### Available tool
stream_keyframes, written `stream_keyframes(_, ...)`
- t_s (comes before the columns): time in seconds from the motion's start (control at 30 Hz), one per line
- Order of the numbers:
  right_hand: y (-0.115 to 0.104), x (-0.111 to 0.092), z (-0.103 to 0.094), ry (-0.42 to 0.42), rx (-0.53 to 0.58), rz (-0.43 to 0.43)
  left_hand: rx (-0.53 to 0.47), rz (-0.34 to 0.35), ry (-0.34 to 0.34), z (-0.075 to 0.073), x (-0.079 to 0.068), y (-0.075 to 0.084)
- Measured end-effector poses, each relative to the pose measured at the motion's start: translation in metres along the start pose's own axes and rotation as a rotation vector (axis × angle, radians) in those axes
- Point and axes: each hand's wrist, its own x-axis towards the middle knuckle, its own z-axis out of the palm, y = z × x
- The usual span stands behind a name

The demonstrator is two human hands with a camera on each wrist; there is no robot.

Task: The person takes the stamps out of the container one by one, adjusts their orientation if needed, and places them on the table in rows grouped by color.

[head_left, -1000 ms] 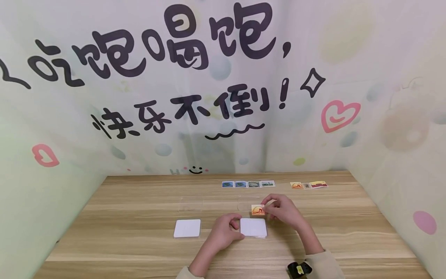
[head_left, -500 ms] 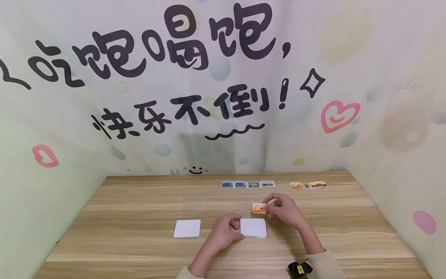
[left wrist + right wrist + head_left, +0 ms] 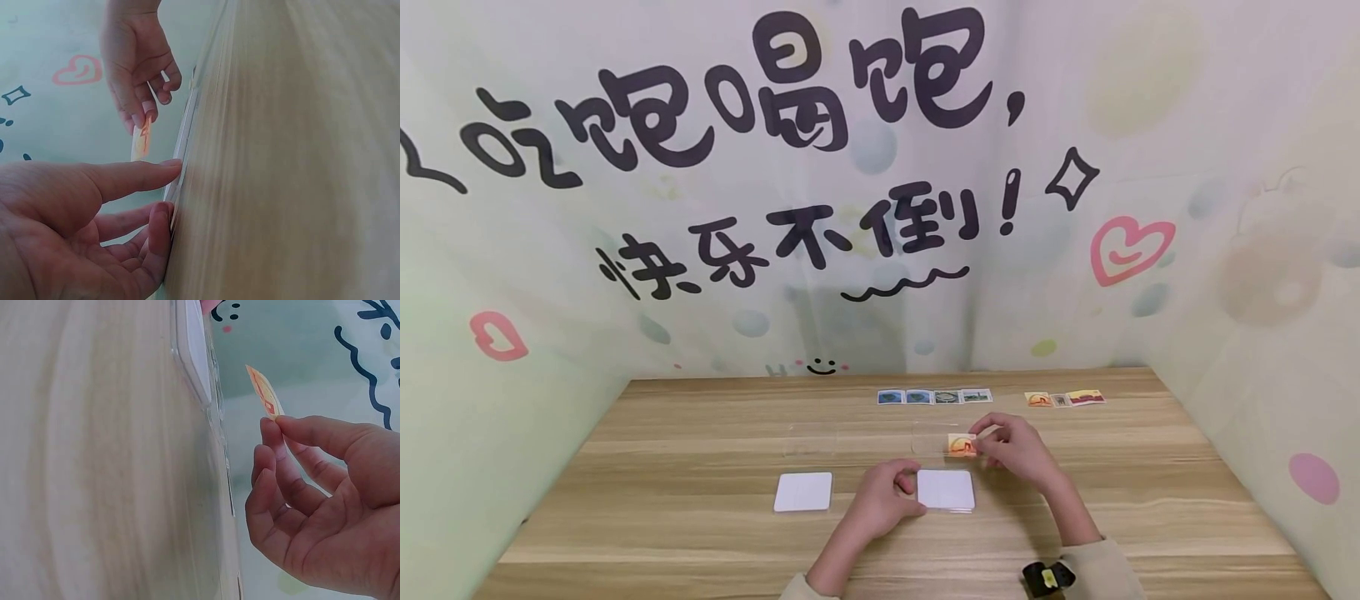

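Observation:
My right hand (image 3: 1018, 450) pinches a small orange-and-white stamp (image 3: 961, 445) by its right edge, between thumb and fingertips. The stamp is held up off the table and looks slightly bowed in the right wrist view (image 3: 265, 394). My left hand (image 3: 883, 498) grips the left side of a stack of white cards (image 3: 945, 489) in a clear case, thumb at the near corner and index finger at the far one. In the left wrist view, the left thumb (image 3: 140, 177) lies against the stack's edge, and the right hand (image 3: 139, 62) with the stamp is beyond it.
A second white card stack (image 3: 802, 492) lies to the left. Two clear plastic lids, a left one (image 3: 810, 439) and a right one (image 3: 928, 438), lie behind the stacks. Farther back are a row of bluish stamps (image 3: 920, 397) and a row of orange and red stamps (image 3: 1086, 397).
My right hand has shifted slightly away and to the right with the stamp, which now overlaps the right clear lid in the head view. My left hand has stayed on the card stack.

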Motion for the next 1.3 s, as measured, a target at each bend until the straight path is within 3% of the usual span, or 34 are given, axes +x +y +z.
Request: stream_keyframes(1.3,0.0047,0.0009,-0.0088,0.049,0.003,-0.003,0.029,0.005,0.006,0.0001,-0.0004,0.0003)
